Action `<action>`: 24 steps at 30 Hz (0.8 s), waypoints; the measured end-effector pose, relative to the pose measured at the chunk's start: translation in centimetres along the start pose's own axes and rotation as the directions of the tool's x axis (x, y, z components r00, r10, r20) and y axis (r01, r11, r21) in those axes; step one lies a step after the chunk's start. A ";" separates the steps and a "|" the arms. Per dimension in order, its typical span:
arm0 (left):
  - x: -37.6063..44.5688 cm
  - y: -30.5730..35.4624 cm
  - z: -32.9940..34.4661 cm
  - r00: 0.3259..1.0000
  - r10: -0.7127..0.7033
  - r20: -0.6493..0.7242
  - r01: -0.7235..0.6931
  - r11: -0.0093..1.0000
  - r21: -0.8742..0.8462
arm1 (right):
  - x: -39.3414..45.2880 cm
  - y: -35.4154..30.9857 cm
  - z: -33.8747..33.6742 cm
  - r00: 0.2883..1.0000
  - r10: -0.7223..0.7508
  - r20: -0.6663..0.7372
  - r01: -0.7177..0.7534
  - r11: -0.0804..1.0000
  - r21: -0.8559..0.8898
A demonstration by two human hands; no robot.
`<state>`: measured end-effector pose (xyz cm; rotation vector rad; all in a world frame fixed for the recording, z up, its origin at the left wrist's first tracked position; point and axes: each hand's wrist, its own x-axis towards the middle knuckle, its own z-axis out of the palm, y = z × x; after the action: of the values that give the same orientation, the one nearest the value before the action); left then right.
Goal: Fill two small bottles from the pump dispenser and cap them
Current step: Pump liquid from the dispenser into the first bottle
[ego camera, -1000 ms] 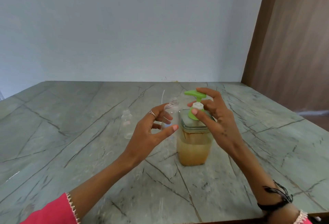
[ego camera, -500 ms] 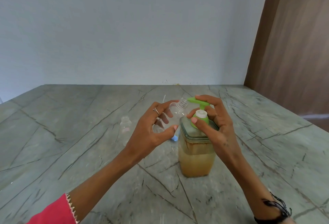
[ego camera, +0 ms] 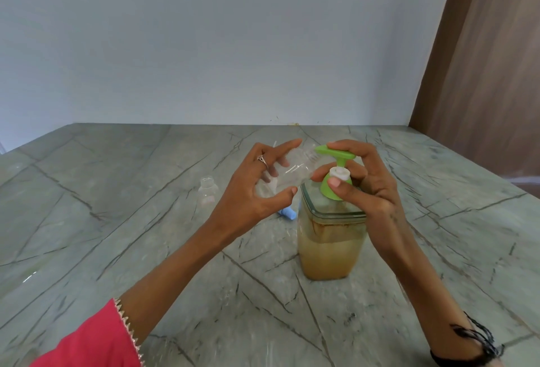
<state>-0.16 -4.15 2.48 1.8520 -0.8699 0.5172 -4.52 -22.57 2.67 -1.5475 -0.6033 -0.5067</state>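
While your right hand (ego camera: 371, 188) curls round the green pump head (ego camera: 336, 174) of the pump dispenser (ego camera: 330, 238), fingers over the spout and thumb at the white collar, your left hand (ego camera: 263, 188) grips a clear small bottle (ego camera: 292, 174) tilted on its side, neck touching the spout tip. The dispenser stands on the marble table (ego camera: 117, 220), roughly half full of cloudy yellow-brown liquid. The held bottle looks empty, but your fingers cover part of it, so can't confirm. A second small bottle (ego camera: 208, 195) stands upright, uncapped, well left of the dispenser; something pinkish shows at its base, too small to identify. A blue cap (ego camera: 287, 213) lies just left of the dispenser, mostly hidden behind your left hand.
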 end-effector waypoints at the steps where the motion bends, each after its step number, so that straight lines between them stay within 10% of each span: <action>1: 0.0 0.1 0.0 1.000 0.003 -0.002 -0.003 1.000 -0.006 | 0.0 0.0 0.1 1.000 -0.003 -0.003 0.003 1.000 0.000; 24: 0.2 -0.6 0.3 1.000 0.015 0.010 -0.015 1.000 -0.011 | 0.6 0.1 1.3 0.979 -0.049 -0.196 0.050 0.999 0.004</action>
<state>0.37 -4.36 2.08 1.8415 -0.8921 0.5116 -4.06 -21.25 2.88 -1.4567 -0.4926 -0.6844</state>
